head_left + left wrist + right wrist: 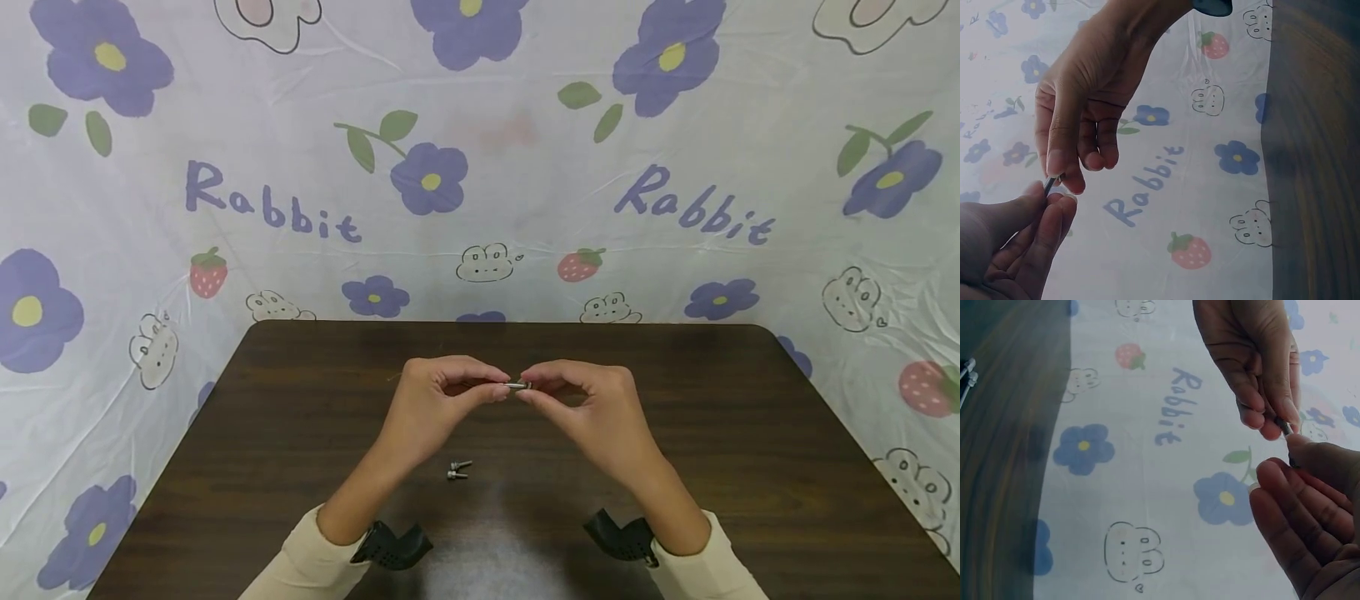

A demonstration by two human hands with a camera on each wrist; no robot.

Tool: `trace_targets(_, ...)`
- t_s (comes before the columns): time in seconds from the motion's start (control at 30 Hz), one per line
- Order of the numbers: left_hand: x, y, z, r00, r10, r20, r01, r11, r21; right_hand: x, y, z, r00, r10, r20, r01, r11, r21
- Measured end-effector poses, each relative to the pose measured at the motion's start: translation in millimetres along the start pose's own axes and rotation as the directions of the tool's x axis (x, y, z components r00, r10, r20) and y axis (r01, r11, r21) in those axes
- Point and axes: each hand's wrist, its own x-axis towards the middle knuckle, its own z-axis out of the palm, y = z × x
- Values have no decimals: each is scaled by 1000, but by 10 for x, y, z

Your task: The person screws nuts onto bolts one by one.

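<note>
A small metal screw (516, 385) is held level between both hands above the table. My left hand (429, 407) pinches its left end between thumb and fingertips. At the other end, my right hand (596, 410) grips it the same way, so fingertips hide both ends. The screw's dark shank (1051, 184) shows between the fingertips in the left wrist view, and the right wrist view also shows the screw (1283, 425) there. Two more short screws (457, 475) with thick heads lie side by side on the table, nearer to my left forearm.
The dark wooden table (315, 467) has rounded far corners. Behind it and along its sides hangs a pale cloth (517, 192) printed with flowers, rabbits and strawberries. Black straps (393, 546) sit on both wrists, by the cream sleeves.
</note>
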Motion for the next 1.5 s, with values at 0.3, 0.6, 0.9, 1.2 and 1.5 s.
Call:
trace_targets(0.3,10,35,-7,999,43,-21,-45,998,-53,20,-30,16,999,-38,-39,41,996,85)
trace_targets(0.6,4,43,-2,999,36,-41,-40,993,-115,33,-33,31,993,-87,-80,93,992,83)
trace_targets(0.9,-24,68,11,995,77,-60,-82,993,-89,33,-48,35,986,-142,-90,148,987,59)
trace_targets(1.2,-58,110,48,981,162,-107,-166,986,-32,18,-63,40,985,-161,-67,164,985,53)
trace_targets(1.5,-65,106,63,956,259,-138,-261,965,7,5,-45,74,984,-164,-64,168,984,62)
